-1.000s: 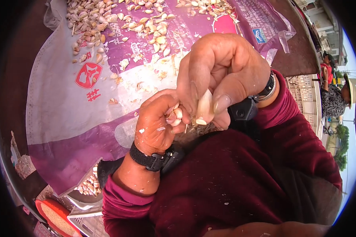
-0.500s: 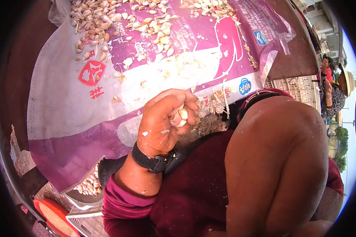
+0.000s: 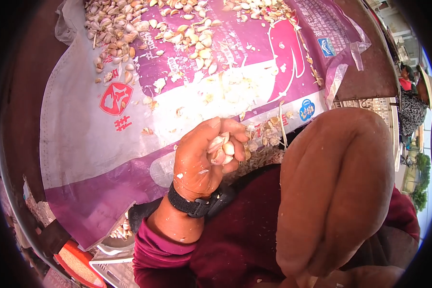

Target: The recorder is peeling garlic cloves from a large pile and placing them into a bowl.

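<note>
My left hand (image 3: pixel 197 165), with a black strap at the wrist, is raised in front of the maroon sleeve and body. Its fingers curl around several peeled-apart garlic cloves (image 3: pixel 222 150), whitish and pink, resting in the palm. Very close on the right, my right hand (image 3: pixel 336 187) looms large, its fingers bent and pressed together, pointing downward. A small pale bit shows by its tips at the lower edge, too cut off to name. Beyond the left hand, a purple and white sack (image 3: pixel 91 149) lies spread, bearing a pile of loose cloves (image 3: pixel 115 29).
Dry garlic skins (image 3: pixel 271 132) gather at the sack's near edge. A container of garlic (image 3: pixel 124 231) sits at lower left beside a red-rimmed tray (image 3: pixel 77 261). At far right stand a pale slatted crate (image 3: pixel 369 104) and a person in a patterned top (image 3: pixel 410 108).
The view has shifted slightly, so the sack and left hand sit a little farther right. My right hand has turned, and its bent fingers now show more fully. The left hand keeps its cloves.
</note>
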### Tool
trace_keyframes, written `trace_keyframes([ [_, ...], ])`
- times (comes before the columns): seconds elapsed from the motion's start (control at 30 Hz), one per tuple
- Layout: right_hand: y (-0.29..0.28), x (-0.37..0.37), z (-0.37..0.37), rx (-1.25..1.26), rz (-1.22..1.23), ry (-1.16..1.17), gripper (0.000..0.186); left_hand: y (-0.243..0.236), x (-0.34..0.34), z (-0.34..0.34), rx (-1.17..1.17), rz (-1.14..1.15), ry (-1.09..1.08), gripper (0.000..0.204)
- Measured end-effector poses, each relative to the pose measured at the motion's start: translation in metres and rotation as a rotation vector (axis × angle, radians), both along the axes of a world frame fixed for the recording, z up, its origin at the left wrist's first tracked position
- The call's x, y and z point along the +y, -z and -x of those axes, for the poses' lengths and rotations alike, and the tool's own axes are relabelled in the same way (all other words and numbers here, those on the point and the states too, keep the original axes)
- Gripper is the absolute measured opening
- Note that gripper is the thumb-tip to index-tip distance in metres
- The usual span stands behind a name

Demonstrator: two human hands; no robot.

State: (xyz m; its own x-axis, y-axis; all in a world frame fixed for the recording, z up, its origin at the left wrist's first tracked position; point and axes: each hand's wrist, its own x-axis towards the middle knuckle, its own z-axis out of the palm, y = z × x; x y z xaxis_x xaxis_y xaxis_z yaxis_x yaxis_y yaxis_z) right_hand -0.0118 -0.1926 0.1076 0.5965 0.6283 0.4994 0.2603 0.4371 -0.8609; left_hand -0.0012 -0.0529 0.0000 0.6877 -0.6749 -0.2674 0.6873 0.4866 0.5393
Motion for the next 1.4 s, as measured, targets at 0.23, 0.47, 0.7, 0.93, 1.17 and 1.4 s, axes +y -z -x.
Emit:
trace_keyframes([
  [0.23, 0.020, -0.059, -0.043, 0.099, 0.727, 0.534, 0.009, 0.005, 0.002, -0.011, 0.206, 0.282, 0.084, 0.049],
  [0.47, 0.138, -0.158, -0.192, -0.220, 1.267, 1.065, 0.013, 0.003, 0.004, -0.012, 0.159, 0.158, 0.107, 0.037],
  [0.7, 0.150, -0.152, -0.194, -0.495, 1.435, 0.944, 0.024, 0.007, 0.004, -0.013, 0.080, 0.113, 0.081, 0.033],
  [0.93, 0.112, -0.129, -0.127, 0.677, 0.379, 0.651, 0.027, 0.008, 0.000, -0.012, 0.074, 0.112, 0.078, 0.028],
  [1.17, 0.072, -0.083, -0.070, 0.639, 0.251, 0.378, 0.026, 0.008, -0.001, -0.011, 0.109, 0.081, 0.063, 0.026],
  [1.4, 0.005, 0.007, -0.012, 0.317, -0.115, -0.593, 0.024, -0.003, 0.006, -0.008, 0.129, 0.189, 0.100, 0.025],
])
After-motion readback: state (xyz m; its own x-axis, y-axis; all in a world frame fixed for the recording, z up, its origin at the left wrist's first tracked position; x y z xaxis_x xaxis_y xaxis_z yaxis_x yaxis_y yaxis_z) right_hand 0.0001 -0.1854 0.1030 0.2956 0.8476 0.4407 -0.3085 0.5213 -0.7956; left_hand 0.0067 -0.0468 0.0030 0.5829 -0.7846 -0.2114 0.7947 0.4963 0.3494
